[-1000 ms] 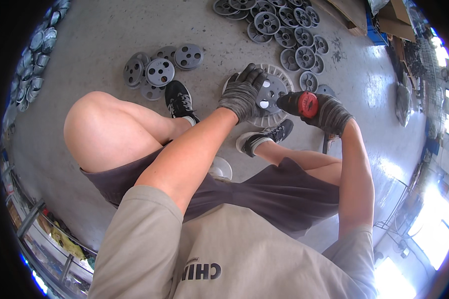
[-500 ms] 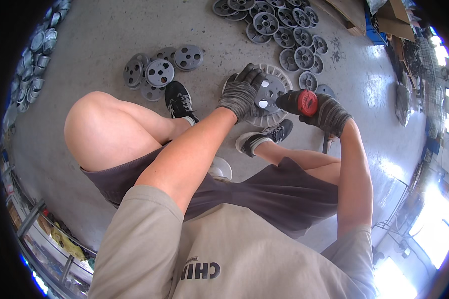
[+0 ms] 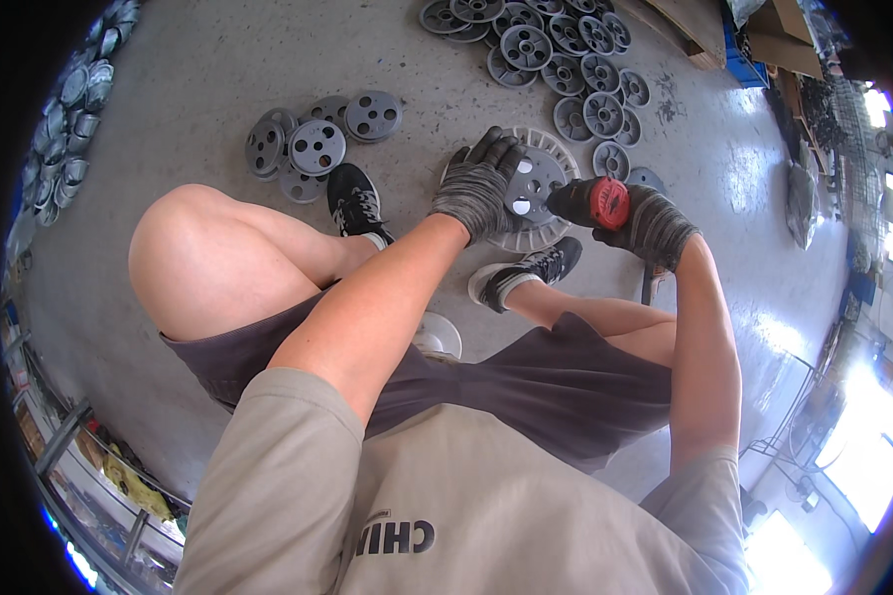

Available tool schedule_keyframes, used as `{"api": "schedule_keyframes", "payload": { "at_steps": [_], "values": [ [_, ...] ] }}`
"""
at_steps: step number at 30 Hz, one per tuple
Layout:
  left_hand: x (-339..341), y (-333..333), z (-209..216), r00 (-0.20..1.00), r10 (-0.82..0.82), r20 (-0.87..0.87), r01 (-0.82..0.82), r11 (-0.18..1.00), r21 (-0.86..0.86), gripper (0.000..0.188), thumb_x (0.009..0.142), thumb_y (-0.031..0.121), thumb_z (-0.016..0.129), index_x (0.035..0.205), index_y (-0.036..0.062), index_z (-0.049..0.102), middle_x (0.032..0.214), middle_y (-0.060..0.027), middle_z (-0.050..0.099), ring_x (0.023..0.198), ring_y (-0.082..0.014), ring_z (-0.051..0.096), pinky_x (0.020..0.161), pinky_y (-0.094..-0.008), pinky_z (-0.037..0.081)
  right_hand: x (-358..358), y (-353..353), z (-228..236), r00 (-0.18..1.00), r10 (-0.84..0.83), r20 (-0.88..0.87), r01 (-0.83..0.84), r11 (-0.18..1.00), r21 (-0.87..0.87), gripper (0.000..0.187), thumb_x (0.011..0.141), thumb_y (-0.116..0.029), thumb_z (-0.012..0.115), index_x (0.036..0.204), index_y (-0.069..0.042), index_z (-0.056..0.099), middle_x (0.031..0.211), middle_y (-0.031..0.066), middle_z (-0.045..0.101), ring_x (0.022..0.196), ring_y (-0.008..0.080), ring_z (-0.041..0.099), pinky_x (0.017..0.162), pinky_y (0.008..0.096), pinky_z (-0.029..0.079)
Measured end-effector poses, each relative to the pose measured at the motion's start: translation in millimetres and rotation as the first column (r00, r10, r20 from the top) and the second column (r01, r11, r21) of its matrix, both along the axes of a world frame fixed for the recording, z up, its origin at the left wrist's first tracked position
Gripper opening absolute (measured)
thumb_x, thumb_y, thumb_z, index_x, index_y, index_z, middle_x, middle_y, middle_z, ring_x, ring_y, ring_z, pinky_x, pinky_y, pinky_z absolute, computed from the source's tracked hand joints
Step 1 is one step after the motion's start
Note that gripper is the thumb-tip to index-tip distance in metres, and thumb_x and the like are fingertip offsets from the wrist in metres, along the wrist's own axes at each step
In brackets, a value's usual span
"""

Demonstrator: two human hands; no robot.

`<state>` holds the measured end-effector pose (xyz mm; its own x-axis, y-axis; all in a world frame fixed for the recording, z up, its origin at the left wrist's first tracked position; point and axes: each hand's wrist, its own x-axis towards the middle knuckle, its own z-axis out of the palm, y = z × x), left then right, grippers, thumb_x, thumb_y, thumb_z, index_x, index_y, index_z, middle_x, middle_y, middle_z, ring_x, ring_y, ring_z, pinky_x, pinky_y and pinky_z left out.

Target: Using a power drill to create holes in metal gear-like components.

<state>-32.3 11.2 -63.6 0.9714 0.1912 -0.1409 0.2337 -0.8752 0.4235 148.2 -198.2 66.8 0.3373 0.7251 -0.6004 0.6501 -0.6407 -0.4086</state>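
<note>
- The person's left hand (image 3: 479,185) lies palm down, fingers extended and slightly apart, on the left part of a grey disc (image 3: 547,167); its forearm slants forward and rightward.
- The right hand (image 3: 655,228) is wrapped around a power tool (image 3: 610,204), wrist turned inward, forearm nearly upright in view; the tool's dark nose points left over the disc's right edge.
- The disc, smooth, round and pierced with holes, sits within a paler ribbed ring (image 3: 533,238) on the floor (image 3: 193,129), just ahead of the shoes (image 3: 556,260).
- Both gloves are streaky grey knit with darker fingers.
- The tool has a round red end.
</note>
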Motion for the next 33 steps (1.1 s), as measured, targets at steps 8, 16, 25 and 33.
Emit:
{"api": "schedule_keyframes", "payload": {
  "at_steps": [8, 16, 25, 33],
  "values": [
    [-1, 0, 2, 1.000, -0.006, -0.003, 0.006, 1.000, -0.004, 0.126, 0.063, 0.070, 0.087, 0.163, 0.0117, 0.037, 0.168, -0.0107, 0.036, 0.162, -0.0304, 0.024, 0.129, -0.0518, 0.026, -3, 3, 8, 1.000, 0.001, 0.011, -0.001, 1.000, -0.007, 0.045, 0.077, -0.024, 0.088, 0.116, -0.006, 0.075, 0.099, 0.0181, 0.078, 0.089, 0.0341, 0.074, 0.089, 0.0395, 0.059],
    [-1, 0, 5, 1.000, -0.004, -0.022, 0.004, 1.000, -0.011, 0.122, 0.066, 0.070, 0.084, 0.163, 0.0128, 0.037, 0.170, -0.0095, 0.035, 0.162, -0.0287, 0.022, 0.129, -0.0513, 0.024, -2, 0, 5, 1.000, 0.006, 0.006, -0.007, 0.999, 0.047, 0.046, 0.076, -0.024, 0.088, 0.117, -0.006, 0.075, 0.100, 0.0181, 0.078, 0.090, 0.0345, 0.074, 0.090, 0.0395, 0.059],
    [-1, 0, 3, 1.000, 0.002, -0.027, -0.002, 1.000, 0.004, 0.117, 0.070, 0.068, 0.084, 0.163, 0.0140, 0.038, 0.170, -0.0084, 0.034, 0.163, -0.0272, 0.021, 0.129, -0.0514, 0.024, 1, -3, -2, 1.000, 0.010, 0.017, -0.011, 0.999, 0.036, 0.047, 0.076, -0.025, 0.089, 0.117, -0.006, 0.075, 0.099, 0.0181, 0.078, 0.090, 0.0343, 0.074, 0.090, 0.0391, 0.059],
    [0, -1, 3, 0.999, 0.000, -0.033, 0.000, 1.000, 0.003, 0.118, 0.069, 0.068, 0.083, 0.164, 0.0141, 0.037, 0.170, -0.0089, 0.035, 0.163, -0.0276, 0.021, 0.129, -0.0522, 0.024, 1, -3, 2, 0.999, 0.022, 0.026, -0.024, 0.997, 0.071, 0.045, 0.076, -0.024, 0.089, 0.115, -0.007, 0.076, 0.097, 0.0170, 0.078, 0.087, 0.0319, 0.074, 0.088, 0.0380, 0.059]
  ]
}}
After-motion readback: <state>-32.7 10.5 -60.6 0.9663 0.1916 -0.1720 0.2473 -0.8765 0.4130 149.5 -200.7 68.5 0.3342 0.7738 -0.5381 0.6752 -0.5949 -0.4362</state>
